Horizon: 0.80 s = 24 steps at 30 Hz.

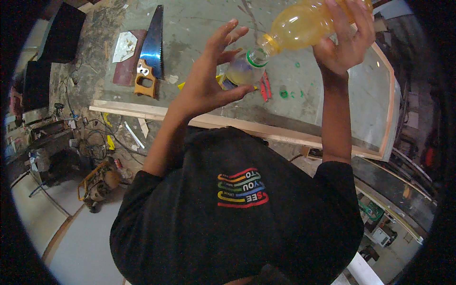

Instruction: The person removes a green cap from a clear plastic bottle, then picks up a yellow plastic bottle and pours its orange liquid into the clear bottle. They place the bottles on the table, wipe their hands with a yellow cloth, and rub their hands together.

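Observation:
My left hand grips a small clear bottle with a green ring at its open neck, held above the workbench. My right hand holds a larger plastic bottle of yellow liquid, tipped so its mouth meets the small bottle's neck. A little pale liquid shows inside the small bottle. Both bottles hang over the grey, paint-marked bench top. A yellow item lies on the bench, partly hidden under my left hand.
A handsaw with a wooden handle lies on the bench at the left, beside a dark board. Red strips lie near the bottles. A wooden rail edges the bench. Tools, cables and a yellow machine crowd the floor at left.

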### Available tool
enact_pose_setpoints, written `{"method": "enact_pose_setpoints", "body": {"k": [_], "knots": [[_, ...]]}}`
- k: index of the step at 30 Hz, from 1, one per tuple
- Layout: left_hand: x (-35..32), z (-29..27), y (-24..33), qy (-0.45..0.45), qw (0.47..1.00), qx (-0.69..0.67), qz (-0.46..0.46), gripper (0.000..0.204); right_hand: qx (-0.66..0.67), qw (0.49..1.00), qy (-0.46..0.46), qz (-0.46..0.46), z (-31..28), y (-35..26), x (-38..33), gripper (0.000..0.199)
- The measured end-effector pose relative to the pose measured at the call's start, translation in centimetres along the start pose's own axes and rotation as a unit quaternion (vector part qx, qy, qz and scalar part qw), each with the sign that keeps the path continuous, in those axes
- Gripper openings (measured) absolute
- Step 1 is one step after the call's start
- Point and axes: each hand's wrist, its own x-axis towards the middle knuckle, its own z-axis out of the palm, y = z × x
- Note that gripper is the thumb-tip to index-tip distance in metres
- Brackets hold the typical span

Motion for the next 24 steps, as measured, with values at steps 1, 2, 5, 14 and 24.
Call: {"method": "enact_pose_setpoints", "body": {"k": [1,2,5,14,24], "knots": [[0.0,0.0,0.1,-0.001,1.000,-0.005,-0.002,0.117,0.003,1.000,0.004,-0.027,-0.2,0.5,0.2,0.037],[-0.1,0.0,0.1,-0.002,1.000,-0.010,-0.003,0.117,0.004,0.999,0.006,-0.040,-0.3,0.8,0.3,0.038],[-0.1,-0.1,0.4,-0.009,1.000,-0.002,0.005,0.117,0.002,0.999,0.009,-0.050,-0.6,1.6,0.3,0.038],[-0.2,-0.4,1.1,-0.032,0.999,-0.029,-0.009,0.114,-0.064,0.993,-0.004,-0.096,-1.8,3.1,0.9,0.055],[-0.7,-0.5,1.7,-0.042,0.997,-0.055,-0.044,0.115,-0.075,0.988,-0.048,-0.129,-2.9,3.8,1.7,0.065]]}}
